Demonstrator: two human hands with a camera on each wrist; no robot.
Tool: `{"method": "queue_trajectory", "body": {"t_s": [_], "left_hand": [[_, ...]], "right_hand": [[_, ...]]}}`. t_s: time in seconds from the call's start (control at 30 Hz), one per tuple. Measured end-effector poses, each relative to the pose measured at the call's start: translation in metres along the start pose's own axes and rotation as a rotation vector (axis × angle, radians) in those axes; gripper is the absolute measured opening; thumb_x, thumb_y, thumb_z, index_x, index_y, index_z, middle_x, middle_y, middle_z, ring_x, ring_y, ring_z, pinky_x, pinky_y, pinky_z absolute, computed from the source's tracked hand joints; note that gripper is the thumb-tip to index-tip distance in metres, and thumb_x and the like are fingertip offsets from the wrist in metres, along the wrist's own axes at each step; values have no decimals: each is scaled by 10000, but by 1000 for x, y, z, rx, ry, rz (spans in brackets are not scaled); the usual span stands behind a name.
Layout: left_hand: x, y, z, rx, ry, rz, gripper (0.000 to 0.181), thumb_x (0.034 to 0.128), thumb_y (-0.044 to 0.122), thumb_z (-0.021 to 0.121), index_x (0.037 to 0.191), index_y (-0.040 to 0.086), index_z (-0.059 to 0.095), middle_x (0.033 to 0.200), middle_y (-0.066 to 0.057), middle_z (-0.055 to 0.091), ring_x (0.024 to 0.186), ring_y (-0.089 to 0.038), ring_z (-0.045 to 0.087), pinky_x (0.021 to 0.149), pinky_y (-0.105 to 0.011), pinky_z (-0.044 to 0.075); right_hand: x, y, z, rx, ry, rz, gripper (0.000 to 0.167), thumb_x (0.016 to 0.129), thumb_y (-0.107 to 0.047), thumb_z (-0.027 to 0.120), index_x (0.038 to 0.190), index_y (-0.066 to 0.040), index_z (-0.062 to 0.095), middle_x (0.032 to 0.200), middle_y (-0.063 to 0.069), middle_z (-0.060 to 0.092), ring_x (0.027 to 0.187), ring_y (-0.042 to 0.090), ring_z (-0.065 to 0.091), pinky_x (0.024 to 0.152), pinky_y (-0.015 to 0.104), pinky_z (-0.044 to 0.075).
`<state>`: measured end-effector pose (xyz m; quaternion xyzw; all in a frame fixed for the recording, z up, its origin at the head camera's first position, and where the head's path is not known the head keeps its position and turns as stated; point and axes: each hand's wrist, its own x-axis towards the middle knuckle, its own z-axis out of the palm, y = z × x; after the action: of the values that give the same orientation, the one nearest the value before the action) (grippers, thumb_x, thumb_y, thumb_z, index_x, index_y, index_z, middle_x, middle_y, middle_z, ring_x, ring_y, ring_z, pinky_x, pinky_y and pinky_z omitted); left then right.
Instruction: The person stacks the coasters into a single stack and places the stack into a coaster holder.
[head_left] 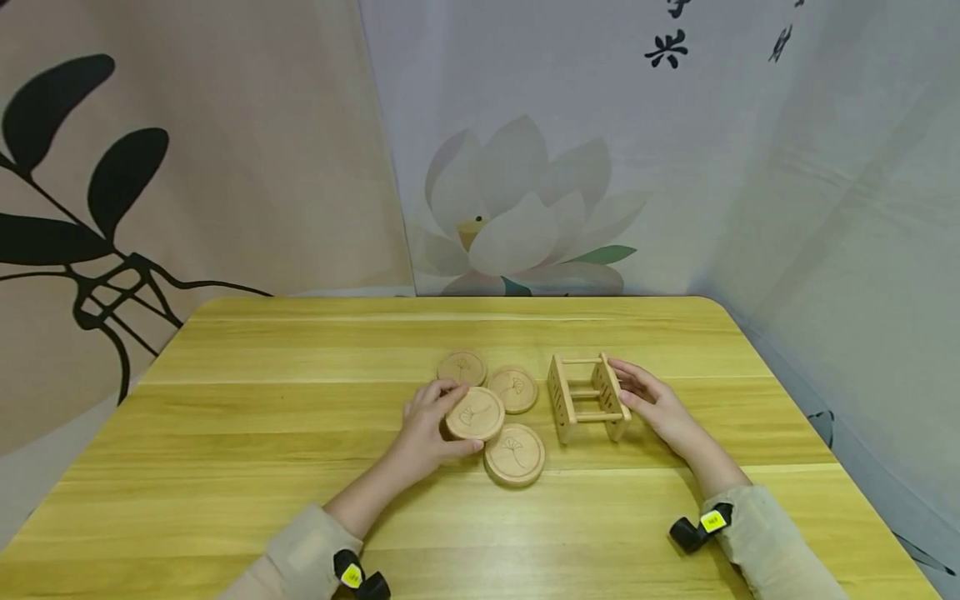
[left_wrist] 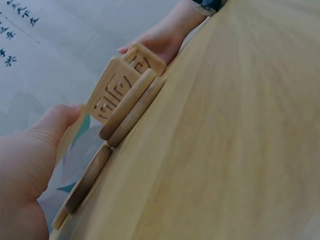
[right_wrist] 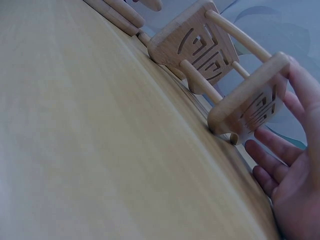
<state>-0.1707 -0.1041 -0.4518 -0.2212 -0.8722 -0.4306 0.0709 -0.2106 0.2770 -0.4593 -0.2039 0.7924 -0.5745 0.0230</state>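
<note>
My left hand point(head_left: 425, 432) holds a round wooden coaster point(head_left: 475, 413) with an engraved plant design, thumb on its near edge and fingers on its far side. The coaster is raised and tilted. Around it lie more coasters: one at the back point(head_left: 462, 367), one beside it point(head_left: 513, 389) and one nearer me point(head_left: 514, 455); the left wrist view shows a coaster stacked on another point(left_wrist: 131, 107). My right hand point(head_left: 663, 411) grips the right side panel of a wooden coaster rack point(head_left: 587, 417), which has cut-out panels joined by dowels.
Everything stands on a light wooden table point(head_left: 247, 433). Behind it hangs a fabric backdrop point(head_left: 300, 150) with printed leaves and a lotus. Each sleeve carries a black wrist camera, the left one point(head_left: 360, 577) and the right one point(head_left: 699, 529).
</note>
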Motion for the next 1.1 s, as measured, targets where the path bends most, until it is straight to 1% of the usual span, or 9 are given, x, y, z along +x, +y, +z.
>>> {"method": "queue_trajectory", "body": {"t_s": [0.17, 0.37, 0.5, 0.73, 0.93, 1.1], "left_hand": [[-2, 4, 2, -4, -20, -5, 851, 680, 334, 868, 1381, 25, 498, 1351, -75, 448, 1272, -308, 324, 994, -535, 193], [-3, 7, 5, 14, -46, 1, 870, 681, 352, 864, 1395, 32, 484, 1361, -70, 444, 1240, -278, 343, 968, -498, 223], [-4, 9, 8, 7, -59, 5, 873, 681, 346, 866, 1399, 35, 480, 1368, -65, 441, 1245, -269, 341, 969, -488, 220], [-6, 13, 12, -12, -80, 35, 873, 690, 346, 858, 1394, 3, 471, 1384, -102, 437, 1272, -276, 328, 1007, -515, 177], [-8, 19, 15, -5, -104, 25, 886, 686, 359, 854, 1402, 14, 464, 1399, -75, 427, 1291, -263, 317, 1023, -512, 177], [-8, 21, 18, -9, -117, 33, 899, 680, 384, 850, 1404, 20, 463, 1391, -79, 430, 1299, -253, 309, 1020, -513, 188]], "right_hand": [[0, -1, 0, -10, 3, 6, 500, 993, -87, 514, 1470, -51, 365, 1372, 240, 457, 1144, 95, 506, 912, 188, 398], [0, -2, 0, -14, 2, 8, 499, 994, -89, 513, 1470, -51, 366, 1368, 240, 460, 1144, 92, 506, 915, 188, 396], [0, -2, 0, -19, 2, 11, 499, 995, -93, 512, 1471, -57, 366, 1369, 237, 460, 1146, 88, 502, 914, 185, 394], [0, -2, 1, -20, 2, 5, 499, 995, -88, 511, 1471, -54, 366, 1369, 237, 461, 1149, 93, 499, 918, 180, 387], [0, -2, 0, -31, 4, 6, 497, 995, -91, 510, 1472, -68, 371, 1372, 224, 461, 1157, 104, 492, 922, 182, 381], [0, -2, 0, -26, 3, 11, 498, 997, -91, 507, 1474, -71, 368, 1377, 224, 458, 1155, 104, 494, 919, 187, 386]]}}
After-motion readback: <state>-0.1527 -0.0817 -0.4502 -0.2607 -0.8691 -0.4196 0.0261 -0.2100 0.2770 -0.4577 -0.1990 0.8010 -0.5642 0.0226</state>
